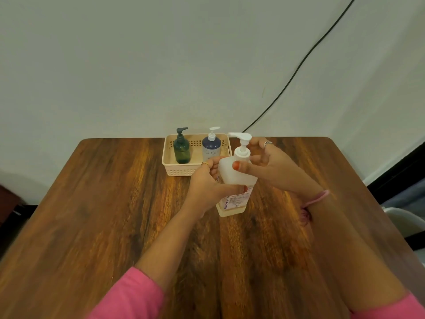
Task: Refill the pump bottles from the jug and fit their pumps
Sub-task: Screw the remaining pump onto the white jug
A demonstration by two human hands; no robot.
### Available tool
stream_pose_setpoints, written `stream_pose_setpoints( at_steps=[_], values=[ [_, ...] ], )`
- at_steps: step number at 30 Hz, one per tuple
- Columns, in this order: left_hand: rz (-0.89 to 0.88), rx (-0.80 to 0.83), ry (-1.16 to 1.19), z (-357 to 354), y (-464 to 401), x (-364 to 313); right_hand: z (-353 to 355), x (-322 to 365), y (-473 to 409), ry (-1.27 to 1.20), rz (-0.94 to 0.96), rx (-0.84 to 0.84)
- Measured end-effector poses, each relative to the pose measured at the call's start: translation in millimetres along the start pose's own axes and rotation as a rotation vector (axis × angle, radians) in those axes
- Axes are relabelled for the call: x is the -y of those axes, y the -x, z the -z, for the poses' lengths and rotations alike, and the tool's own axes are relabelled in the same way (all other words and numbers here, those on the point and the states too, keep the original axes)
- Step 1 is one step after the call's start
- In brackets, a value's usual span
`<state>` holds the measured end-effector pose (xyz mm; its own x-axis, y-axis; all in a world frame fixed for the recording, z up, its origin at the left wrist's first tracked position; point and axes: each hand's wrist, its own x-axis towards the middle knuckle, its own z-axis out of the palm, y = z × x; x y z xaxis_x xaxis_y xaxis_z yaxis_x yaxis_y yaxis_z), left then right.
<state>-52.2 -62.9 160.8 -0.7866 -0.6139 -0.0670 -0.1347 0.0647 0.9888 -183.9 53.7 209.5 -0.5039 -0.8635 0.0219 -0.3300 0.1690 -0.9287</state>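
A white translucent pump bottle [232, 180] with a printed label stands on the wooden table [115, 203], a little pale liquid at its bottom. My left hand [207, 183] wraps around its body from the left. My right hand [266, 162] grips the collar of its white pump [241, 143] from the right, thumb on the bottle's shoulder. Behind, a cream basket [170, 166] holds a dark green pump bottle [181, 149] and a blue pump bottle with a white pump [211, 146], both upright with pumps on. No jug is in view.
A black cable [299, 65] runs down the white wall to the table's back edge. A white chair [404, 222] shows past the table's right edge. Dark furniture sits at the far left.
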Motion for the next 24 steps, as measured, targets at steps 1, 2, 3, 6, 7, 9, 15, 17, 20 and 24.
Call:
stream_pose_setpoints(
  at_steps=[1, 2, 3, 6, 7, 9, 15, 17, 20, 24],
  values=[
    [0.003, 0.0, 0.006, 1, -1, -1, 4, 2, -1, -0.044, 0.013, 0.082],
    [0.002, -0.001, 0.01, 2, -1, -2, 6, 2, -1, -0.041, 0.042, 0.118],
    [-0.001, -0.004, 0.012, 2, -2, -2, 6, 3, -1, -0.029, 0.064, 0.106],
    [-0.006, -0.023, 0.016, 1, -3, -3, -4, 3, -1, -0.019, 0.068, -0.11],
    [-0.005, -0.033, 0.014, 1, -3, -2, -10, 2, -2, 0.024, 0.076, -0.196],
    [-0.003, -0.046, 0.011, 1, -3, -1, -21, 1, -2, 0.147, 0.091, -0.337],
    [0.017, -0.053, 0.022, 6, -2, 1, -14, 8, -4, 0.045, -0.007, -0.087],
    [0.022, -0.039, 0.021, 8, -2, 1, -2, 12, -3, -0.062, -0.011, 0.067],
    [0.022, -0.025, 0.005, 8, -2, -2, 3, 16, -2, -0.077, 0.032, 0.089],
    [0.019, -0.02, 0.007, 9, -2, -7, 1, 18, -3, -0.17, 0.068, 0.02]
  ],
)
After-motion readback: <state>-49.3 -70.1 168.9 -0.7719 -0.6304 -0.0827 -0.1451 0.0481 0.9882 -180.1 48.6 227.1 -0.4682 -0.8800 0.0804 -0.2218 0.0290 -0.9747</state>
